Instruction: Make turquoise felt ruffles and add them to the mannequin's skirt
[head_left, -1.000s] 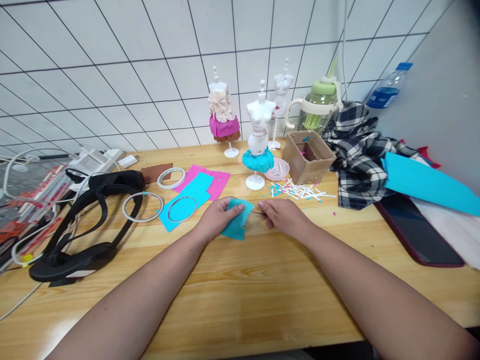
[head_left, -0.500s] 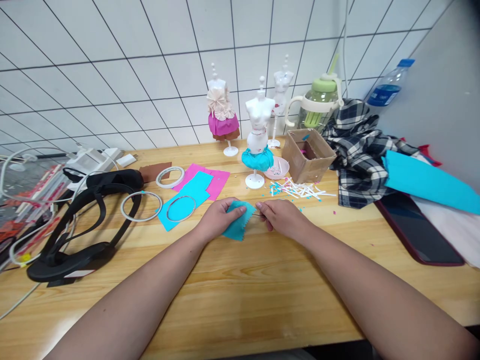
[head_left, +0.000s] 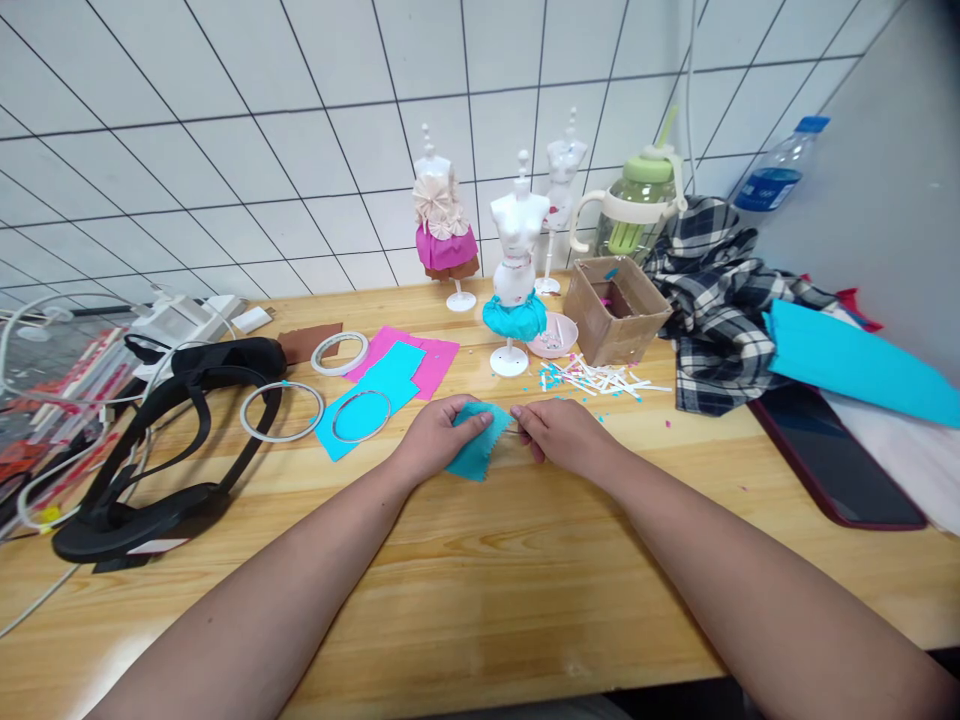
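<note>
Little has moved since the earlier frames: both hands stay at the middle of the table [head_left: 480, 590], and the right one has crept slightly closer to the cloth. The left hand [head_left: 431, 437] lies on a small teal fabric scrap [head_left: 474, 446], its fingers curled over the near-left part and pressing it flat to the wood. The right hand [head_left: 559, 433] sits just beside the scrap's right edge, fingers pinched narrow on something thin at the fabric's border; what it is cannot be made out. Behind the hands stands a white mannequin [head_left: 517, 262] in a teal skirt, with a second dressed mannequin [head_left: 444, 225] further back. To the left lie wire rings [head_left: 281, 411] on teal and pink sheets [head_left: 409, 365], and paper trimmings [head_left: 600, 380] are scattered near a cardboard box [head_left: 619, 312].
</note>
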